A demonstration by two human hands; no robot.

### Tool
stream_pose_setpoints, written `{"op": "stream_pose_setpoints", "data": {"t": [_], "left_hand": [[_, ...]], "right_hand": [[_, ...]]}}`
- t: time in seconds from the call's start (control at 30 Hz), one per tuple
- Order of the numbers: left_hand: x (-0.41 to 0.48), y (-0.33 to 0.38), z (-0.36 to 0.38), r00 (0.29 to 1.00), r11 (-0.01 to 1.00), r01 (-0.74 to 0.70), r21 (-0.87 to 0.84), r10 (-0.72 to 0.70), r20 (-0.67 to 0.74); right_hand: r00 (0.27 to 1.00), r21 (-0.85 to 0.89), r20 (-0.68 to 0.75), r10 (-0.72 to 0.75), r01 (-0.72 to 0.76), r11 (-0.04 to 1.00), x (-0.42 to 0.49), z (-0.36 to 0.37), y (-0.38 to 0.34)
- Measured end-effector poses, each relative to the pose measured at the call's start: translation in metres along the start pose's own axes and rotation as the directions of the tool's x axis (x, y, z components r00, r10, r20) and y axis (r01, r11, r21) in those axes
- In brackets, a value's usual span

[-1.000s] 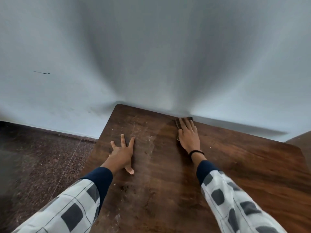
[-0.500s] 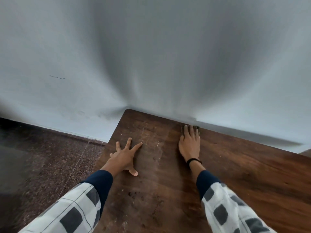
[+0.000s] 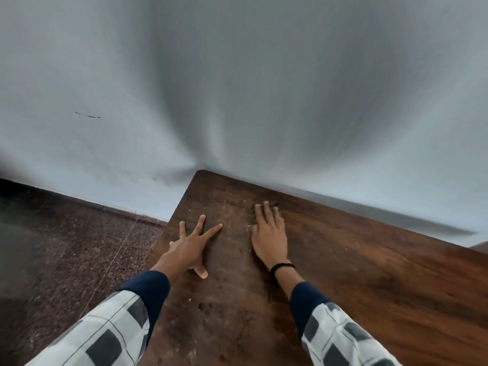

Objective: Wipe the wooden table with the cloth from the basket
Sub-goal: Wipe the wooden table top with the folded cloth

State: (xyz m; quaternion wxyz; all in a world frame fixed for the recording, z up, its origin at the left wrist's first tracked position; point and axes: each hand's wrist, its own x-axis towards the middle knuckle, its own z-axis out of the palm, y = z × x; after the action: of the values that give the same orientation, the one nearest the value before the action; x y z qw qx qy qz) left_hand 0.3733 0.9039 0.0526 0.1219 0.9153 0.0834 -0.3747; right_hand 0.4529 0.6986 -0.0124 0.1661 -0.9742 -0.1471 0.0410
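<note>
I see my right hand lying palm down on the wooden table at centre frame, fingers flat and together, pressing a dark cloth of which only a sliver shows past the fingertips, near the wall. My left hand is beside it to the left, fingers spread, flat on the table, holding nothing. Floor at lower left.

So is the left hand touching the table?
Touching. The head view shows the left hand spread flat, fingertips and thumb pressed on the table, no gap.
</note>
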Motion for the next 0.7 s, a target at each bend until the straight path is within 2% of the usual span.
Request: {"op": "stream_pose_setpoints", "data": {"t": [0.07, 0.13, 0.2, 0.23, 0.3, 0.33, 0.37, 0.43, 0.5, 0.53, 0.6, 0.7], "left_hand": [[0.0, 0.001, 0.0, 1.0, 1.0, -0.004, -0.004, 0.004, 0.006], [0.0, 0.001, -0.001, 1.0, 1.0, -0.005, 0.001, 0.005, 0.009], [-0.001, 0.0, -0.001, 1.0, 1.0, 0.002, 0.005, -0.002, 0.012], [-0.001, 0.0, 0.0, 1.0, 1.0, 0.003, 0.005, -0.003, 0.013], [-0.001, -0.002, 0.001, 1.0, 1.0, 0.006, -0.003, -0.006, 0.015], [-0.001, -0.003, 0.0, 1.0, 1.0, 0.003, -0.011, -0.002, 0.013], [0.0, -0.003, 0.0, 1.0, 1.0, -0.004, -0.014, 0.004, 0.009], [0.001, -0.003, -0.001, 1.0, 1.0, -0.012, -0.012, 0.012, 0.009], [0.001, -0.003, -0.001, 1.0, 1.0, -0.011, -0.013, 0.012, 0.016], [0.002, -0.004, -0.001, 1.0, 1.0, -0.01, -0.009, 0.01, 0.02], [0.004, -0.005, 0.001, 1.0, 1.0, -0.008, 0.002, 0.008, 0.024], [0.005, -0.006, 0.007, 1.0, 1.0, -0.005, 0.005, 0.005, 0.013]], "right_hand": [[0.977, -0.02, 0.049, -0.207, 0.208, 0.978, 0.026, 0.001, -0.004], [0.957, -0.054, 0.106, -0.268, 0.275, 0.96, 0.066, 0.002, 0.002], [0.989, -0.071, 0.076, -0.127, 0.132, 0.989, 0.09, -0.002, 0.014], [1.0, -0.031, 0.021, 0.005, -0.004, 1.0, 0.088, -0.005, 0.019], [0.972, 0.077, -0.045, 0.232, -0.228, 0.971, 0.062, -0.006, 0.012], [0.963, 0.082, -0.047, 0.264, -0.26, 0.962, 0.044, -0.005, 0.002], [0.972, 0.064, -0.045, 0.231, -0.228, 0.971, 0.028, -0.003, -0.009], [0.999, -0.001, -0.018, 0.028, -0.028, 1.0, 0.015, 0.007, -0.023], [0.987, -0.021, 0.043, -0.156, 0.157, 0.987, 0.038, 0.008, -0.025], [0.978, -0.025, 0.081, -0.192, 0.195, 0.981, 0.054, 0.006, -0.023], [0.99, -0.022, 0.081, -0.117, 0.119, 0.993, 0.078, 0.003, -0.01], [0.982, 0.036, -0.037, 0.186, -0.185, 0.982, 0.064, -0.003, 0.003]]}}
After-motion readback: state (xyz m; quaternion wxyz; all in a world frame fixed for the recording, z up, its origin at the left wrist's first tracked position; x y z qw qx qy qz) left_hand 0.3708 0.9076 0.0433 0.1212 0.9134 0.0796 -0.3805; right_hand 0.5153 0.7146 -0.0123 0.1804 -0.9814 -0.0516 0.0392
